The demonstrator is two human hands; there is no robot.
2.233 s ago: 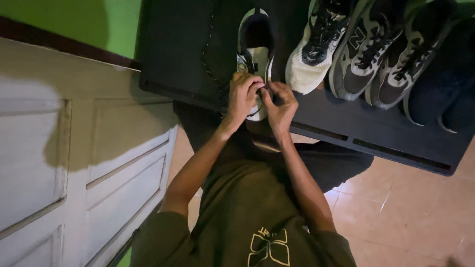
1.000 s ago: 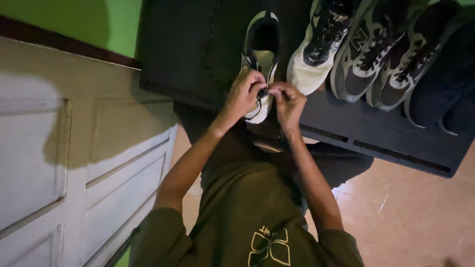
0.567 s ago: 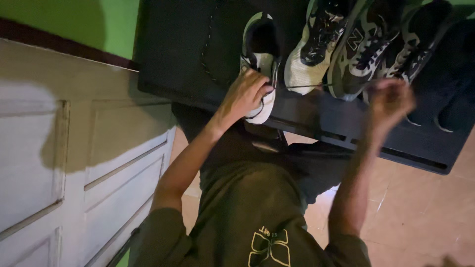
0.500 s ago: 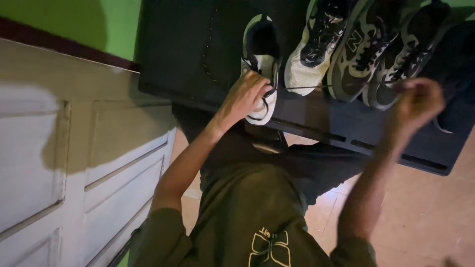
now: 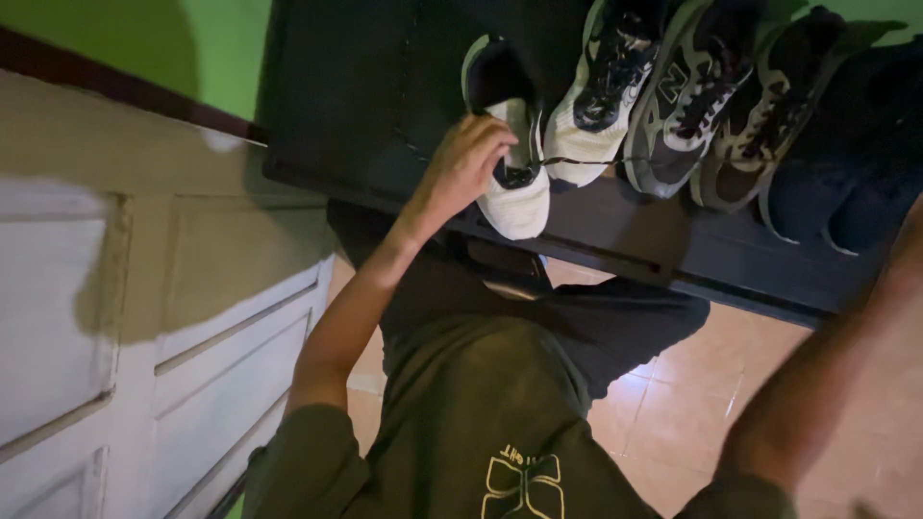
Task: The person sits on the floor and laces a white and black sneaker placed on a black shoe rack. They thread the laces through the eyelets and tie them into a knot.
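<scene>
One white sneaker [image 5: 510,144] sat toe-out at the front edge of the black shoe rack [image 5: 336,106], at about 12 o'clock from the torso. Its dark lace [image 5: 577,161] ran taut toward 3 o'clock across the neighbouring shoes [image 5: 692,106]. Judgement: doing this well meant pinning the shoe firmly while pulling the lace straight and level, so tension evened out across the eyelets and the shoe didn't slide off the rack. Left hand [image 5: 461,168] was curled over the sneaker's tongue area, fingers clamped on it, arm extended from 7 o'clock. Right hand was out of frame; only its forearm [image 5: 817,384] showed at 4 o'clock, grip not visible.
</scene>
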